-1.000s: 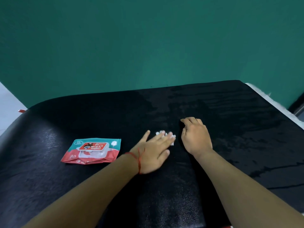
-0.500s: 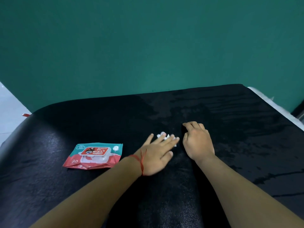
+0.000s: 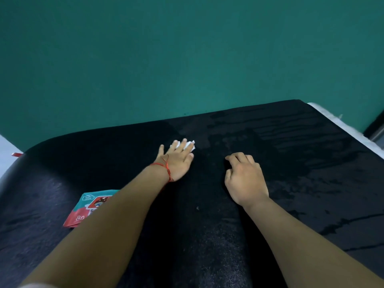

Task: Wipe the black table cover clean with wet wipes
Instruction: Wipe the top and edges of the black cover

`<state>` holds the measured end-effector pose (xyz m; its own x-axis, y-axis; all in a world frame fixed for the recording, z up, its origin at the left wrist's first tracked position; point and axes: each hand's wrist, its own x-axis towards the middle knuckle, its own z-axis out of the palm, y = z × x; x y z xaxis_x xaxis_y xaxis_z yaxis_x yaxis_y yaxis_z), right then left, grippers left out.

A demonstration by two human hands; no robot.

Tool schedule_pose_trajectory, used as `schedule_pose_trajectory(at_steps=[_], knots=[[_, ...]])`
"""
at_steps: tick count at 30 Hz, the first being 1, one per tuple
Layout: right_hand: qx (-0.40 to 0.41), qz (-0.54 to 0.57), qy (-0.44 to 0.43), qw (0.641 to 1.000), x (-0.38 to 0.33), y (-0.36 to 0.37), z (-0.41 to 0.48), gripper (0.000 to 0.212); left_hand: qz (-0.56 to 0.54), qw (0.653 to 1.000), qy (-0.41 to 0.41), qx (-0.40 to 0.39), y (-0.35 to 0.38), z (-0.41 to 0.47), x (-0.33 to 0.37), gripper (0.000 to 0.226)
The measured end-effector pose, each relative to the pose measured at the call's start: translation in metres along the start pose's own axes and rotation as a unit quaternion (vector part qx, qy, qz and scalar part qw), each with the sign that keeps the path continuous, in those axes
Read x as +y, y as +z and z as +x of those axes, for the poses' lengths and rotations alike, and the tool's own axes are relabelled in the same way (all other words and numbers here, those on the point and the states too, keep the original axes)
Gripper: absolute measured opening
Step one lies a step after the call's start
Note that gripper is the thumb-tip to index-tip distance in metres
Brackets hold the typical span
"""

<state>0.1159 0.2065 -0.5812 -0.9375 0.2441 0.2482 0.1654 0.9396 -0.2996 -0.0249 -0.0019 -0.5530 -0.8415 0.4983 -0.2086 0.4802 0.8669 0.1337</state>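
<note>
The pack of wipes lies on the black table cover, at about 8 o'clock from the left hand. The left arm hides more than half of it. On its red corner I can read a white "80". There is a small label on the teal part too (the words are too blurry to read). A bit of a cartoon picture peeks out beside the arm.

The left hand lies flat with straight fingers and presses the wet wipe down on the cover. Only white bits of the wipe show past the fingertips. A red string is tied round that wrist.

The right hand rests on the cover at about 4 o'clock from the left hand. Its fingers are loosely bent and it holds nothing.

The cover looks wet and streaky toward 2 o'clock. A green wall stands behind the table.

Half a second ago the two hands were side by side, almost touching. Now the left hand has pushed the wipe away toward 12 o'clock, and there is a wide gap between the hands. The right hand has stayed about where it was. Before, the whole pack showed and the word "Wipes" could be read; now the arm covers that word.
</note>
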Motion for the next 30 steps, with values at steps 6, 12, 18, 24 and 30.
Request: schedule_pose_trajectory(at_steps=[6, 12, 18, 24, 30], knots=[[-0.006, -0.005, -0.002, 1.0, 0.001, -0.003, 0.0, 0.045, -0.003, 0.993, -0.114, -0.007, -0.011, 0.02, -0.021, 0.063], [-0.05, -0.05, -0.006, 0.997, -0.006, -0.015, 0.004, 0.032, -0.036, 0.999, -0.012, 0.001, 0.001, -0.015, 0.031, 0.062], [-0.1, -0.06, 0.028, 0.993, -0.027, -0.027, 0.065, 0.024, -0.017, 0.995, 0.051, 0.087, 0.017, -0.052, 0.034, 0.061], [0.016, -0.04, 0.075, 0.996, -0.032, 0.008, 0.051, 0.023, 0.019, 0.997, 0.038, 0.071, 0.023, -0.041, 0.021, 0.059], [0.027, -0.043, 0.072, 0.996, -0.031, 0.014, 0.055, 0.026, 0.009, 0.998, 0.004, 0.062, 0.004, -0.007, -0.012, 0.06]])
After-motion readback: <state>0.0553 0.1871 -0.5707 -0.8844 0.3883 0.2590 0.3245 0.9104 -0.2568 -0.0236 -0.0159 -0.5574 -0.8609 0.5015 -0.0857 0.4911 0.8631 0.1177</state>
